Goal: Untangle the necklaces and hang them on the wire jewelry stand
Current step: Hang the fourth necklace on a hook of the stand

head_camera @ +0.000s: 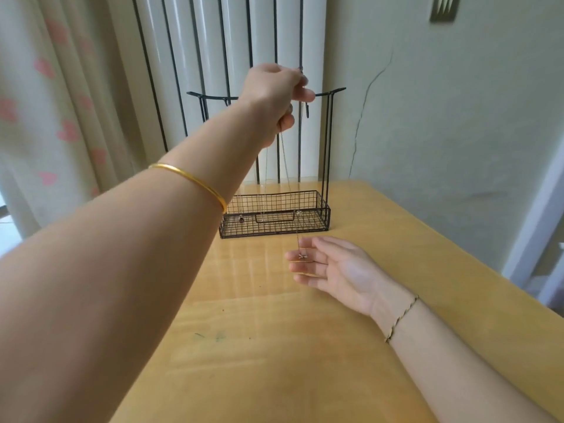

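Note:
A black wire jewelry stand stands on the wooden table, with a top bar with hooks and a mesh basket at its base. My left hand is raised in front of the top bar and pinches a thin necklace chain by its upper end. The chain hangs down in front of the stand. Its small pendant lies on the straight fingers of my right hand, which is palm up just above the table. Other fine chains hang on the stand, with small pendants low at the basket.
The yellow wooden table runs from the stand toward me; its right edge slants off at the right. Behind the stand are a white radiator with dark gaps, a curtain at the left and a cracked wall.

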`<act>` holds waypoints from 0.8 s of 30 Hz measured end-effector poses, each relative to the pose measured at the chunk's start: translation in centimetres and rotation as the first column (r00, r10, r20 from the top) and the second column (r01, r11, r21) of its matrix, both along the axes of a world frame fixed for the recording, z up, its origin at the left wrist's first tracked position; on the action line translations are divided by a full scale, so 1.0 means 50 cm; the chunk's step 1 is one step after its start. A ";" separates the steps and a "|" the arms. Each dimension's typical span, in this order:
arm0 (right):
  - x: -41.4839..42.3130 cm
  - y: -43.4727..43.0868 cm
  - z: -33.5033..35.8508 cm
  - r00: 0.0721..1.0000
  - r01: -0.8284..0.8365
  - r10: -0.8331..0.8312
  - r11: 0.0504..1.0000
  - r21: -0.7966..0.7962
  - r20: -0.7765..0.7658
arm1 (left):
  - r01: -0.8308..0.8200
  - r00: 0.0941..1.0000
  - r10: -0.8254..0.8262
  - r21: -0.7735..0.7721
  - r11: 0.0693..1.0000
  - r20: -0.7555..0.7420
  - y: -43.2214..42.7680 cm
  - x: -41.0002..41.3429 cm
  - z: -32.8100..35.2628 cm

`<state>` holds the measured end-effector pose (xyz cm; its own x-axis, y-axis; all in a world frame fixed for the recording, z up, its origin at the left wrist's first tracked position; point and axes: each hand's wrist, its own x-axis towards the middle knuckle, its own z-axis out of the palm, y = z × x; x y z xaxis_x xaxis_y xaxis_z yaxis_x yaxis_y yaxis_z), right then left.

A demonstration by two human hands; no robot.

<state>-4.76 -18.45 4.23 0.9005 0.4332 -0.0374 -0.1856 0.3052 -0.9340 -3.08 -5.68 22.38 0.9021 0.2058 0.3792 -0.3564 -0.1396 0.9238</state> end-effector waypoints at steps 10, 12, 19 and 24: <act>0.016 -0.009 -0.008 0.997 0.030 -0.017 0.987 -0.157 0.081 | -0.174 0.983 0.166 0.107 0.979 0.077 0.008 0.019 0.012; 0.018 -0.016 -0.009 0.989 0.106 -0.074 0.958 -0.266 0.129 | -0.270 0.962 0.252 0.232 0.934 0.104 0.021 0.014 -0.003; -0.007 -0.033 0.029 0.948 0.126 -0.027 0.946 -0.297 0.318 | -0.068 0.962 0.229 0.680 0.730 -0.150 0.039 -0.066 -0.191; -0.033 -0.029 0.037 0.924 0.022 0.087 0.960 -0.279 0.371 | 0.097 0.911 0.299 0.852 0.515 -0.285 0.048 -0.096 -0.294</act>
<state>-6.41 -19.92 6.09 0.8560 0.4845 0.1803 0.1907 0.0283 -0.9812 -7.90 -3.29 7.69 0.9938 0.0715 0.0851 0.0330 -0.9207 0.3890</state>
